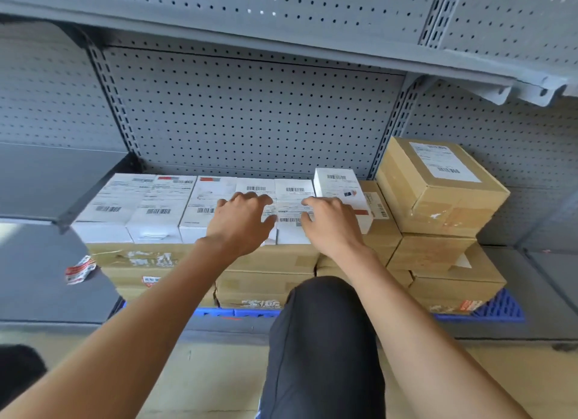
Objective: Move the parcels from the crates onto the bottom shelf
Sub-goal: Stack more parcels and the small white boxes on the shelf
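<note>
1. Both hands rest on a row of white boxes (194,205) at mid-frame, probably squaring them into line.
2. The left hand (240,221) lies with fingers spread and lightly bent on top; the right hand (328,221) likewise, pinching nothing.
3. The white boxes sit on brown cartons (266,281) over a blue pallet (497,309), on the bottom shelf.
4. Open room lies above, under the upper shelf (281,40); a taller brown box (438,187) blocks the right.

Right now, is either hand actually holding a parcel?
No. The left hand and right hand rest spread-fingered on the white parcels' tops, gripping nothing.
</note>
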A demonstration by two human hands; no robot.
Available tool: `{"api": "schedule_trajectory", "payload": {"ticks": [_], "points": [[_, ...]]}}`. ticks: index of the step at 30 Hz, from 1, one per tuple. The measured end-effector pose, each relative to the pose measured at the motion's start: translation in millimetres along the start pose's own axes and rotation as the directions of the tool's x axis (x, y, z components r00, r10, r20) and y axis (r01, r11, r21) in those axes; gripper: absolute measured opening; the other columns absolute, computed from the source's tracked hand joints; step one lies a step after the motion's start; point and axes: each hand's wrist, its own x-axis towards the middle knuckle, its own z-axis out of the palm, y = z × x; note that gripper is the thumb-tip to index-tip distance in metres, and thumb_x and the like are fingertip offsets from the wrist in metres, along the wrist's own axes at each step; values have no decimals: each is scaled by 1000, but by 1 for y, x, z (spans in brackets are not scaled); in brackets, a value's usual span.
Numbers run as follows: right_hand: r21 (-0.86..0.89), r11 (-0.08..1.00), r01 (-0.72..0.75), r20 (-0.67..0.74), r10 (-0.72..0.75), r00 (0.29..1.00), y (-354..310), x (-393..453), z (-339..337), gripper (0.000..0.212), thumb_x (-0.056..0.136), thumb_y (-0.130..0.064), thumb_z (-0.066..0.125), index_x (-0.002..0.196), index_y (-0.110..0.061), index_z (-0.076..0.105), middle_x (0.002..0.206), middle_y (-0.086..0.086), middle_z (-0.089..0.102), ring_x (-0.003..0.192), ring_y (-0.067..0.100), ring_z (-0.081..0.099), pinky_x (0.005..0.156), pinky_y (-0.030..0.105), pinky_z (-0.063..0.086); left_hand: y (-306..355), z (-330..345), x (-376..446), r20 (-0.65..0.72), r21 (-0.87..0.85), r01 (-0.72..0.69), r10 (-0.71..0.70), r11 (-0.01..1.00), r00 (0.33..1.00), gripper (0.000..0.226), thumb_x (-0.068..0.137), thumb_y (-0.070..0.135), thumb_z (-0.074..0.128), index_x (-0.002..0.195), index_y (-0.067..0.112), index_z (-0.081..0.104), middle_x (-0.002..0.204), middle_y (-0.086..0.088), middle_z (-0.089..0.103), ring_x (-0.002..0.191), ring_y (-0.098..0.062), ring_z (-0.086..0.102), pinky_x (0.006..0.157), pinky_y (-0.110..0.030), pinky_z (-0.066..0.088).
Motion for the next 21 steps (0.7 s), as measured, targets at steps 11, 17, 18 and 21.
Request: {"api": "schedule_trajectory", "payload": {"ticks": [11,17,18,21], "points": [[194,938,288,-14,-291,957,-165,17,43,38,98,-26,53,135,-21,61,137,-5,61,132,18,44,103,32,39,-139,-67,-91,-68,70,259,-255,963,965,40,101,43,49,137,28,58,131,-1,65,120,-27,59,99,-43,45],[250,852,460,43,-484,874,-290,5,78,37,98,-29,54,134,-22,61,135,-3,62,129,23,49,101,37,45,-230,-112,-161,-138,78,439,-427,895,894,39,101,43,48,136,31,58,132,0,64,120,-29,59,99,-41,43],[265,834,483,52,-513,857,-311,0,84,37,98,-28,55,134,-22,62,135,-2,62,128,24,49,100,37,45,-245,-118,-176,-147,75,470,-457,879,877,39,101,44,48,137,31,58,133,0,64,121,-29,59,99,-40,43],[303,773,557,81,-604,793,-376,-19,101,39,98,-26,55,135,-21,61,136,-1,62,127,25,50,101,35,43,-289,-135,-224,-174,66,564,-547,823,819,41,101,46,47,138,32,57,134,1,62,121,-28,59,99,-39,44]]}}
